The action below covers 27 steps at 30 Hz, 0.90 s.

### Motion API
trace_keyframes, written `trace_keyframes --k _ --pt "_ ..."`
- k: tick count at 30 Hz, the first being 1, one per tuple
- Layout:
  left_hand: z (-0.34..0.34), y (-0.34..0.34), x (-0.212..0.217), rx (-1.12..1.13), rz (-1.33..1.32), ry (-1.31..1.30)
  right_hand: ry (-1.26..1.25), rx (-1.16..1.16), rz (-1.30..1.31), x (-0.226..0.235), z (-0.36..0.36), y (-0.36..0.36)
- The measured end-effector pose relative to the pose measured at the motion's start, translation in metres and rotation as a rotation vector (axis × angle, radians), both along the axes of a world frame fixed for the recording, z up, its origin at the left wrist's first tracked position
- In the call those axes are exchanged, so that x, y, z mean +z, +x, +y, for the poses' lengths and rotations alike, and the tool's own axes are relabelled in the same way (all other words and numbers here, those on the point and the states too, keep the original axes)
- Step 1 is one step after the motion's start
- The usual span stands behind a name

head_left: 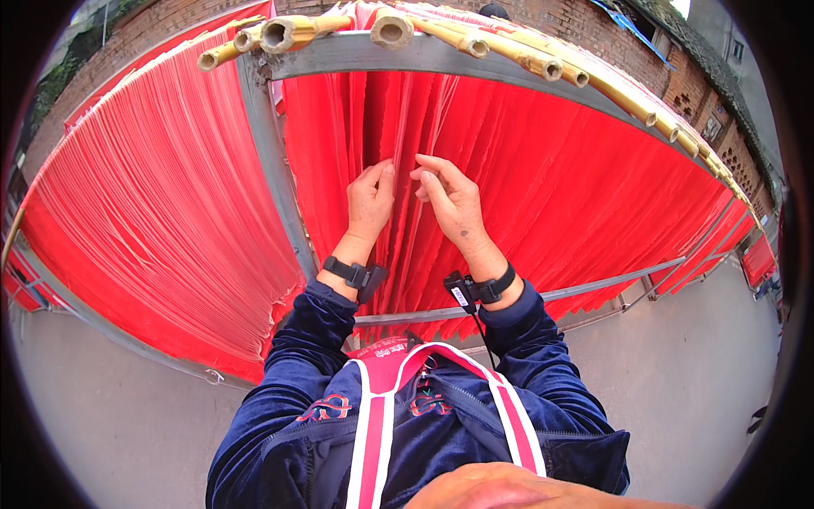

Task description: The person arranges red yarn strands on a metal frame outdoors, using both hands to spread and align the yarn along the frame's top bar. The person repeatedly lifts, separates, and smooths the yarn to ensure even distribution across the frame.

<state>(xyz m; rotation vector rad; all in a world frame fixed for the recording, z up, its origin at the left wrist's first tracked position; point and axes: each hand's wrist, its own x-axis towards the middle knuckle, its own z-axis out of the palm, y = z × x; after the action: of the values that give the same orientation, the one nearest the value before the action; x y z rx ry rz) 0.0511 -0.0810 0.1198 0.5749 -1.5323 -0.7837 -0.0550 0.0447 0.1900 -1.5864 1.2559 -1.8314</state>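
Many thin red sheets (526, 187), which look like paper, hang close together in front of me, with their edges facing me. My left hand (370, 202) is closed, thumb and fingers pinched at the edge of one hanging sheet. Just to its right, my right hand (456, 202) is raised with its fingers loosely bent and its thumb apart from them. Nothing shows in its grasp, and its fingertips are close to the neighbouring sheet edges. A dark gap shows between the sheets above my left hand. Each wrist wears a black strap with a small device.
Bamboo poles (393, 30) lie across the top of a grey metal frame (356, 58), their cut ends toward me. A frame upright (280, 161) and a lower bar (577, 291) cross before me. Denser red sheets (161, 195) hang at left. A brick wall (577, 30) stands behind.
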Motion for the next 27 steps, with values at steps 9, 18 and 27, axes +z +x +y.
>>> trace_keyframes --k 9,18,27 --pt "0.03 0.018 0.028 0.133 0.008 -0.242 -0.895 -0.395 0.726 0.114 0.115 -0.001" --pt "0.119 0.103 0.165 0.638 0.089 -1.323 -0.723 -0.717 1.507 0.217 0.153 -0.002" --pt "0.153 0.081 0.253 0.81 -0.249 -1.368 -0.954 -0.557 1.472 0.232 0.117 0.002"
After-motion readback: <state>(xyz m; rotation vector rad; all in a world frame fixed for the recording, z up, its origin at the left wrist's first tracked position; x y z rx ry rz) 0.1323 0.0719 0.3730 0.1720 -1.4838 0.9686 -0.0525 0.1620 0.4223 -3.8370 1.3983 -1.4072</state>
